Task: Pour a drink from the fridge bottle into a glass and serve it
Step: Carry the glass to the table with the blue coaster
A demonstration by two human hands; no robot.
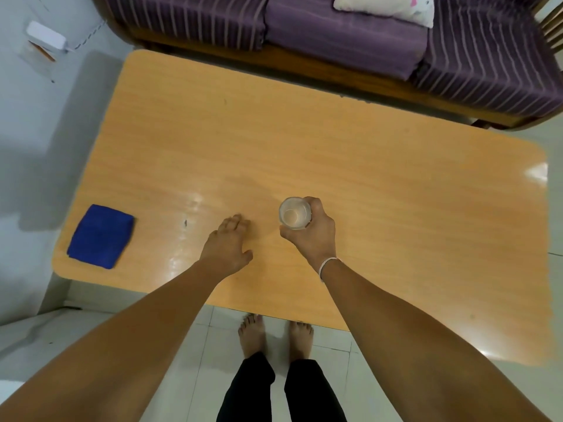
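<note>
Right grip (310, 236): my fingers are wrapped tight around the glass (294, 213), thumb on its near side.
Glass: upright, clear, over the worktop (304, 141) near the front edge; whether its base touches the wood I cannot tell.
Left grip (228, 242): empty, fingers loosely spread, palm down just above or on the worktop, beside the glass.
Cloth (101, 236): blue, folded, lying at the worktop's left end, well apart from both hands.
Sofa (350, 35): purple striped, beyond the far edge.

Clear glass (294, 213) (upright) above table (396, 208)
</note>
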